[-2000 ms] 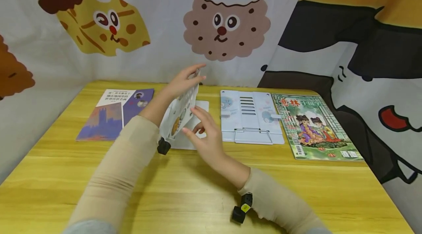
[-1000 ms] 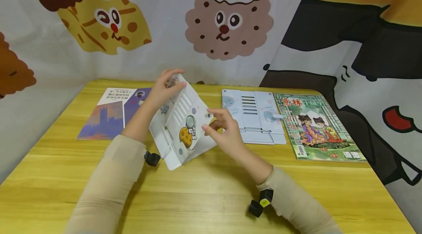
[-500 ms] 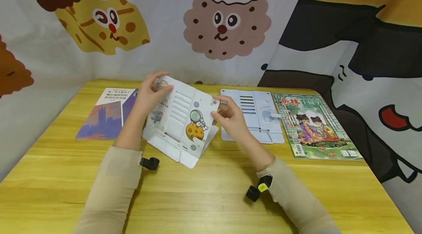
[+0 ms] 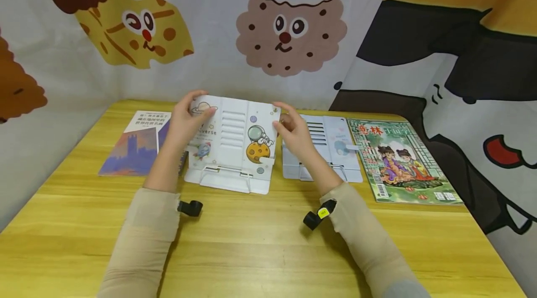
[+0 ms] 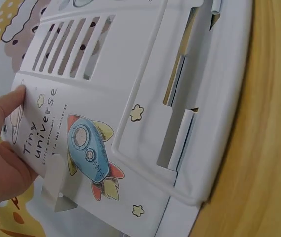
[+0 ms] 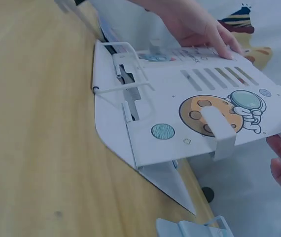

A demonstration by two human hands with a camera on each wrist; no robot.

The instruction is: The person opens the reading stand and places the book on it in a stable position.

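A white metal book stand [image 4: 235, 160] with an astronaut, a rocket and "Tiny universe" printed on it is at the middle of the table. Its panel leans back, raised over a base plate [image 6: 165, 182] close to the tabletop. At the upper left corner, my left hand [image 4: 183, 123] pinches the panel with the thumb on the front face. My right hand [image 4: 297, 134] grips the upper right corner the same way. A wire bar [image 6: 108, 90] runs along the stand's lower front, and a small clip [image 6: 218, 123] sticks out at the side edge.
Right of the held stand lies a second, pale blue book stand [image 4: 350, 165], partly covered by my right hand. Beyond it is a green illustrated magazine [image 4: 398, 167]. A purple book [image 4: 134, 149] lies at left, partly behind my left arm. A cartoon-printed cloth [image 4: 201, 79] hangs behind the table [image 4: 251, 251].
The stand has turned from edge-on to facing me, and its panel now faces forward. My left hand has shifted left and my right hand to the right and up with it.
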